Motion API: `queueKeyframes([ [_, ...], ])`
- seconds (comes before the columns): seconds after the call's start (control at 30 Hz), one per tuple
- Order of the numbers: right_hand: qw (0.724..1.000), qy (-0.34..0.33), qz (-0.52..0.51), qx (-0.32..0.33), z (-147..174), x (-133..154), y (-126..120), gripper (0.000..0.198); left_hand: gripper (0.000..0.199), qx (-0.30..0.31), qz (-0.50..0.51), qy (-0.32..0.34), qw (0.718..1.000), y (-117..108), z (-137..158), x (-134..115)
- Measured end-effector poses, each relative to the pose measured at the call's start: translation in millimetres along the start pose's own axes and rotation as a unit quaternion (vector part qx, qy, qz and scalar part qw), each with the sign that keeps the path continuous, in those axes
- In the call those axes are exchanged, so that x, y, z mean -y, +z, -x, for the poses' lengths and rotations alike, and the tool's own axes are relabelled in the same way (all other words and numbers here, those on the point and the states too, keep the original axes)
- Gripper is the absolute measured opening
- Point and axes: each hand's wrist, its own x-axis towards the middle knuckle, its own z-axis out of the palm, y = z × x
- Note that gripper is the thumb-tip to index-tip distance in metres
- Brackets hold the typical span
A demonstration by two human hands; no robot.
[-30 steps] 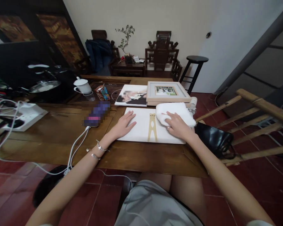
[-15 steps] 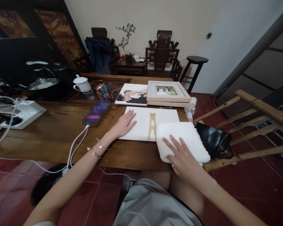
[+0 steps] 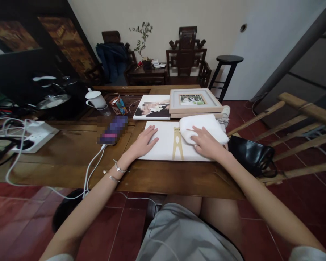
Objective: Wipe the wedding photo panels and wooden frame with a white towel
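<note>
A flat white panel (image 3: 163, 145) lies on the wooden table in front of me, with a gold A-shaped piece (image 3: 177, 143) on its face. My left hand (image 3: 145, 141) rests flat on the panel's left edge, fingers stretched out. On the right part of the panel, my right hand (image 3: 206, 142) presses on a folded white fluffy towel (image 3: 206, 125), its fingers slightly bent into the pile. The towel covers the panel's far right corner and hangs over its right side.
Behind the panel lie a photo panel (image 3: 145, 112) and stacked wooden picture frames (image 3: 195, 110). To the left are a charging phone (image 3: 112, 129), a lidded white cup (image 3: 96, 99), a small carton (image 3: 118, 106) and a power strip (image 3: 40, 136). A black bag (image 3: 250, 156) sits at the right.
My right hand has carried the towel from the panel's near right corner forward, away from me, to its far right corner. My left hand stays on the left edge. The view has shifted slightly.
</note>
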Motion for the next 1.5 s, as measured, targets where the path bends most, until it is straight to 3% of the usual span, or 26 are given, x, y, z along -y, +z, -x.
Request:
queueKeyframes([
  [0.2,1.000,0.001,0.010,-0.003,-5.8,-2.5,2.9,0.030,0.061,0.003,0.002,0.001,1.000,-1.7,0.4,-1.0],
  [0.47,0.998,-0.011,-0.057,0.008,62.8,50.5,-9.2,0.029,0.057,-0.006,0.001,-0.006,1.000,1.2,-0.1,-1.3],
  [0.6,0.996,-0.012,-0.082,0.021,84.4,57.3,-19.3,0.028,0.057,-0.016,0.000,-0.005,1.000,2.7,-0.2,-0.7],
  [0.73,0.995,-0.005,-0.094,0.030,75.0,39.0,-21.7,0.025,0.058,-0.014,0.001,-0.003,1.000,2.6,-0.5,-0.6],
  [1.13,0.999,0.018,-0.041,-0.010,-1.4,-13.2,3.4,0.030,0.058,0.000,0.011,-0.010,1.000,0.2,-3.5,-1.3],
  [1.3,0.998,0.044,-0.038,-0.002,3.0,-0.3,6.8,0.026,0.059,0.004,0.012,-0.016,1.000,-0.3,-3.4,-2.6],
  [1.5,0.998,0.017,-0.061,0.007,55.9,44.0,-8.3,0.026,0.059,0.004,0.007,-0.015,1.000,-0.6,-3.5,-3.9],
])
